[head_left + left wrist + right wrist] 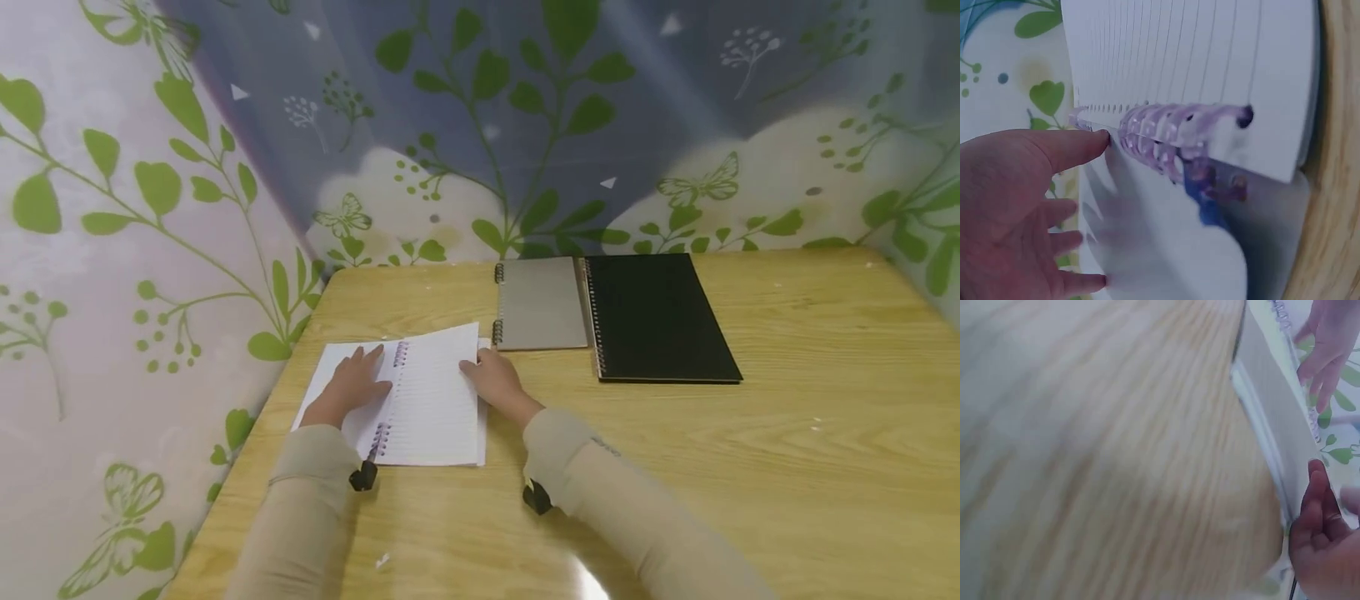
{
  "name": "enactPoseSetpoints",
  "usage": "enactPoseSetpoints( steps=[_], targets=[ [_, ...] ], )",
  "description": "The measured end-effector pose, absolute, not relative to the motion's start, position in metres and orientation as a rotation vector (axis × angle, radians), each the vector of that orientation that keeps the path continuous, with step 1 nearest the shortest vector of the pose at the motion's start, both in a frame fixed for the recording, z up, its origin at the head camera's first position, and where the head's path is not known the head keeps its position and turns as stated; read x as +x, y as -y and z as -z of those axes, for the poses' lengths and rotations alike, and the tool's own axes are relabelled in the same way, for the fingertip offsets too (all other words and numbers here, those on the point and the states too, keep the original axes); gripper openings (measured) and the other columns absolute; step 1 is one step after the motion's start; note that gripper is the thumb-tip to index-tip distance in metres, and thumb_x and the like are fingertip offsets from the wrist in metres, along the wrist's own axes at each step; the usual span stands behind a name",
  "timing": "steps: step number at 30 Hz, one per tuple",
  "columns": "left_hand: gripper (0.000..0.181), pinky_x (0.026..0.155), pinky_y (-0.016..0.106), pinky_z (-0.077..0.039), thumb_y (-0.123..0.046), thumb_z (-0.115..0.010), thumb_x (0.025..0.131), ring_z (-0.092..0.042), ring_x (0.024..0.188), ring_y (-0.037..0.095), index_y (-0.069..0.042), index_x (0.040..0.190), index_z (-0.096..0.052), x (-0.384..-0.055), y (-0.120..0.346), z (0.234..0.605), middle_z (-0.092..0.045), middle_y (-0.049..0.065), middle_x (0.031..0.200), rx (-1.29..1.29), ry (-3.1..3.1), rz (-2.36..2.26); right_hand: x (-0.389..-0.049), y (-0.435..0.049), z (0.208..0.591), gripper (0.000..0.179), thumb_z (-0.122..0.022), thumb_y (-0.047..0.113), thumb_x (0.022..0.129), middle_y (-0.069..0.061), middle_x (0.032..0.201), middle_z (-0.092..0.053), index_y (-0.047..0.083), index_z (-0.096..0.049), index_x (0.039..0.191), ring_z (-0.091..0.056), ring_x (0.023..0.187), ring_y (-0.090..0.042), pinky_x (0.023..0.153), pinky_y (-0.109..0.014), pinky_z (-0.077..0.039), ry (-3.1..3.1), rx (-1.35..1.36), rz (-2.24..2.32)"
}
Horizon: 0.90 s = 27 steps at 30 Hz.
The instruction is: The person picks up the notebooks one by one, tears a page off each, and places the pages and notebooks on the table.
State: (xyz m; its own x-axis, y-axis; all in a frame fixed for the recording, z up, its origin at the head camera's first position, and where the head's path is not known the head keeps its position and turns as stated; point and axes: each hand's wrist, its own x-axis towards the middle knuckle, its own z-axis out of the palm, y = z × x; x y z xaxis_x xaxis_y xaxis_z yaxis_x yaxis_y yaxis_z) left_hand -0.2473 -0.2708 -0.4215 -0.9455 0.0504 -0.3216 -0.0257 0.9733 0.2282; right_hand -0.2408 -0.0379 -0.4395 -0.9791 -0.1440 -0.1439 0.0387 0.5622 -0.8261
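Observation:
A spiral notebook [435, 400] with lined white pages and purple coils [1166, 125] lies open on the table. My left hand [351, 386] rests on its left page with the fingers spread, the thumb reaching toward the coils. In the left wrist view that hand [1029, 206] has straight fingers and nothing in its grasp. At the outer edge of the right side, my right hand [497, 379] pinches a page, which stands slightly lifted. From the right wrist view, the right hand's fingers [1316, 506] curl at that page edge.
Beyond the right hand lies a closed grey spiral notebook [543, 304], with a larger black spiral notebook [660, 317] to its right. The wooden table [810, 467] meets patterned walls [247, 167] at the left and back. Small white scraps [382, 561] dot the tabletop.

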Motion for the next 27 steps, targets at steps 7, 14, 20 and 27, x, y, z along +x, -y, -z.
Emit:
enactPoseSetpoints(
  steps=[7,14,20,27],
  targets=[
    [0.063,0.108,0.062,-0.013,-0.031,-0.047,0.094,-0.008,0.132,0.057,-0.010,0.146,-0.020,-0.251,0.277,0.422,-0.002,0.035,0.147,-0.018,-2.674,-0.311,-0.238,0.038,0.446,0.035,-0.046,0.023,0.096,-0.001,0.054,-0.045,0.011,-0.043,0.063,-0.043,0.038,-0.010,0.041,-0.020,-0.036,-2.625,-0.133,1.340],
    [0.064,0.107,0.063,-0.017,-0.033,-0.049,0.093,-0.012,0.132,0.056,-0.013,0.146,-0.020,-0.254,0.277,0.416,-0.002,0.033,0.148,-0.066,-2.646,-0.279,-0.241,0.036,0.445,0.032,-0.042,0.025,0.097,-0.004,0.060,-0.052,0.008,-0.048,0.071,-0.049,0.041,-0.011,0.044,-0.021,-0.042,-2.549,-0.157,1.329],
    [0.065,0.105,0.064,-0.019,-0.034,-0.050,0.092,-0.012,0.131,0.058,-0.015,0.147,-0.020,-0.255,0.271,0.413,-0.001,0.032,0.148,-0.093,-2.625,-0.295,-0.242,0.029,0.446,0.029,-0.041,0.023,0.097,-0.005,0.060,-0.055,0.005,-0.051,0.077,-0.051,0.045,-0.012,0.045,-0.022,-0.048,-2.406,-0.152,1.414],
    [0.070,0.104,0.066,-0.018,-0.045,-0.053,0.089,-0.012,0.131,0.059,-0.026,0.147,-0.020,-0.263,0.274,0.426,-0.004,0.031,0.149,-0.106,-2.621,-0.310,-0.238,0.025,0.445,0.028,-0.040,0.020,0.096,-0.008,0.056,-0.061,0.004,-0.051,0.075,-0.056,0.047,-0.011,0.047,-0.022,-0.048,-2.380,-0.194,1.431]
  ],
)
